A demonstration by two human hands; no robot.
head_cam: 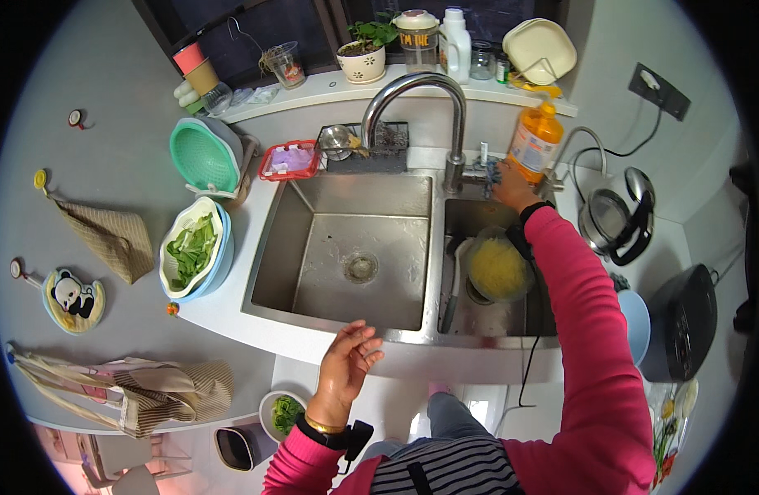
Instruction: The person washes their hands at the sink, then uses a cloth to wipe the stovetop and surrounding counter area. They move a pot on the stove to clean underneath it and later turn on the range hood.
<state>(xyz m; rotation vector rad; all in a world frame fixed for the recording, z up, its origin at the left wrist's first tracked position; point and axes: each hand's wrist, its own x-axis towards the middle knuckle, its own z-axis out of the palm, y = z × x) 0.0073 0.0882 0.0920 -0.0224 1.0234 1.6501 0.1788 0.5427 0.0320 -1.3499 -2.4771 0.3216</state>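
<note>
My right hand [514, 185] is behind the small sink basin, beside the chrome faucet [457, 136]. Its fingers close around a blue-grey scrubber [494, 172], partly hidden by the hand. An orange bottle of dish soap [534, 139] stands just behind that hand. Below the right forearm, a clear bowl [528, 286] of yellow shreds [498, 269] rests in the small basin [478, 322]. Left of the bowl leans a long utensil with a dark handle [449, 314]. My left hand [348, 359], empty with fingers loosely apart, hovers at the front edge of the large basin [361, 241].
Leafy greens fill a white colander [169, 272] on the left counter, near a green basket [203, 154]. A red soap tray [268, 167] and a black rack [367, 162] sit behind the large basin. An electric kettle [605, 216] and black appliance [682, 328] stand right.
</note>
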